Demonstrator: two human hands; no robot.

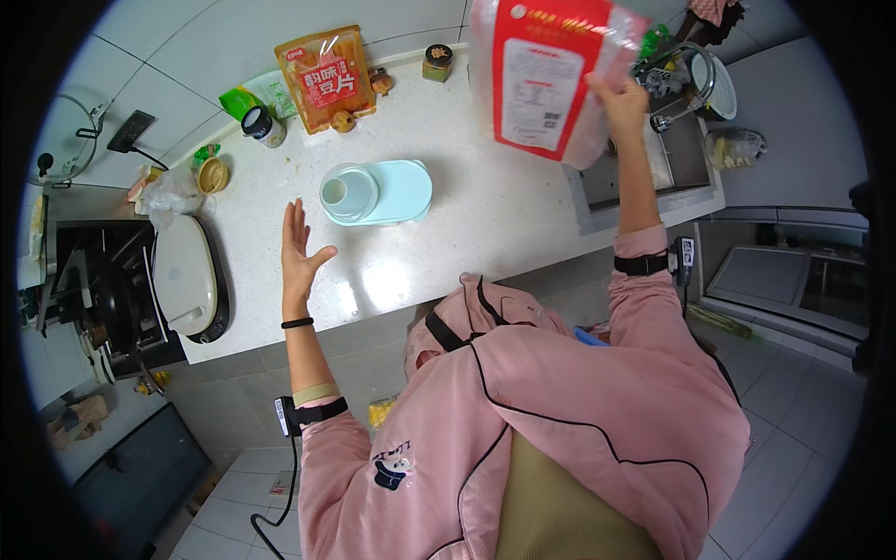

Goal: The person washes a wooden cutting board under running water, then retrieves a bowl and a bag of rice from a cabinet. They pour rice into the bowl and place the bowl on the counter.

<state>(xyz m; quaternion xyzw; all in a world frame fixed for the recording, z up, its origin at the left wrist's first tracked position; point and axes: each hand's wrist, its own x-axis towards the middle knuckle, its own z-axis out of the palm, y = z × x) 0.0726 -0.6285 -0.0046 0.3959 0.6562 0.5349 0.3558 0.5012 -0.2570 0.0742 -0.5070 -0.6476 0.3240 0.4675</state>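
Observation:
My right hand [620, 98] grips the edge of a large red and clear plastic food bag [541, 84] with a white label panel, raised over the right part of the counter near the sink. What fills the bag I cannot make out. Over the counter at the left, my left hand [299, 257] is open, thumb apart from the fingers, holding nothing. Just beyond it lies a light-blue plastic storage container [403, 189] with a clear round cup-like cap [348, 192] at its left end. Neither hand touches the container.
Along the back wall stand an orange snack pouch [324, 79], a green and white packet [266, 98], a dark-lidded jar [261, 126] and a small spice jar [437, 63]. A white oval appliance [189, 275] sits at left beside the stove. The sink [686, 154] is at right.

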